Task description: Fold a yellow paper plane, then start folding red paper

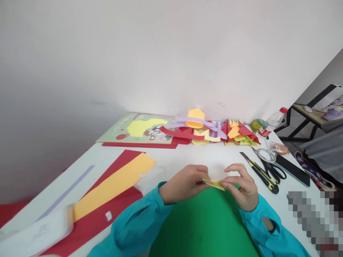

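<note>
Between both hands is a small piece of folded yellow paper (215, 184), seen nearly edge-on above the table's front edge. My left hand (187, 182) pinches its left end, fingers curled round. At the right end, my right hand (242, 185) grips the paper between thumb and fingertip, with another finger raised. To the left lie red paper (125, 205) and a long orange paper strip (107, 185) on top of it. A box cutter (261, 173) and black-handled scissors (272, 169) rest to the right of my right hand.
Folded paper pieces (197, 134) line the wall, beside a green picture book (112, 134). A plastic bottle (273, 121) stands at the back right. Near the scissors are a tape roll (266, 155) and a phone (292, 169). A white object (37, 232) occupies the front left.
</note>
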A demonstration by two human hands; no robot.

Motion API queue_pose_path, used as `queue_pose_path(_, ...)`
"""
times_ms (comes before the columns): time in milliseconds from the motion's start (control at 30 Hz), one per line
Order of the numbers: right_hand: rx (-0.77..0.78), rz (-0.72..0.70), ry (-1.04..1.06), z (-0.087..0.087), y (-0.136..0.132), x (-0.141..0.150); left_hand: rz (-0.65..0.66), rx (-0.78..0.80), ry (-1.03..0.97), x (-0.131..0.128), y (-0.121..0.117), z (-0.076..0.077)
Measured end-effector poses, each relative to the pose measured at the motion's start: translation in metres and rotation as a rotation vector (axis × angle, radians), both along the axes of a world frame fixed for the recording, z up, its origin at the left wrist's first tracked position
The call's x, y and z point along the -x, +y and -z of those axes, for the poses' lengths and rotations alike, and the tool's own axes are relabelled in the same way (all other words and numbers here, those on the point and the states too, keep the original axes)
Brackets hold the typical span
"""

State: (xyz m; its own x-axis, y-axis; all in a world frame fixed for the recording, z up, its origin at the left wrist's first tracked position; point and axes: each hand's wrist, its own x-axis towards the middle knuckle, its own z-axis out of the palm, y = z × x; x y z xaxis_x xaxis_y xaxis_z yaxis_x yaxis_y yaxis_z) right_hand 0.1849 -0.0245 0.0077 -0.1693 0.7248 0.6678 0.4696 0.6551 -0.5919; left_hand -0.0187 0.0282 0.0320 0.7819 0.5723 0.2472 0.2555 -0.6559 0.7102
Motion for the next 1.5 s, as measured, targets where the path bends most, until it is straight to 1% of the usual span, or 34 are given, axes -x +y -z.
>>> queue_pose_path(200,0.049,-0.085,-0.023,0.000,0.001,0.001,-0.018,0.016,-0.041,-0.001,0.000,0.003)
queue_pose_path(333,0.125,-0.120,0.018,0.000,0.001,0.000,-0.020,0.026,-0.144,-0.002,0.001,0.004)
queue_pose_path(433,0.180,-0.157,0.040,0.000,0.000,-0.001,-0.004,0.026,-0.165,-0.003,0.001,0.003)
queue_pose_path(567,0.206,-0.182,0.051,0.001,0.000,0.000,0.007,0.038,-0.136,-0.005,-0.002,-0.001)
queue_pose_path(667,0.211,-0.193,0.056,0.003,0.001,0.000,-0.016,0.020,-0.099,-0.006,-0.005,-0.003)
queue_pose_path(767,0.219,-0.155,0.074,0.005,0.001,-0.001,-0.037,-0.022,-0.064,-0.007,-0.007,-0.004)
queue_pose_path(867,0.226,-0.113,0.102,0.005,0.002,-0.001,-0.006,-0.062,-0.034,-0.007,-0.008,-0.005)
queue_pose_path(1000,0.207,-0.137,0.112,0.004,0.002,0.001,0.028,-0.104,-0.012,-0.006,-0.010,-0.008)
queue_pose_path(1167,0.239,-0.185,0.092,0.005,0.001,0.001,0.034,-0.094,0.020,-0.006,-0.012,-0.012)
queue_pose_path(1433,0.339,-0.215,0.099,0.006,-0.002,0.002,0.107,-0.042,0.016,-0.008,-0.015,-0.014)
queue_pose_path(1500,0.340,-0.228,0.102,0.004,-0.002,0.003,0.097,-0.036,0.008,-0.008,-0.015,-0.014)
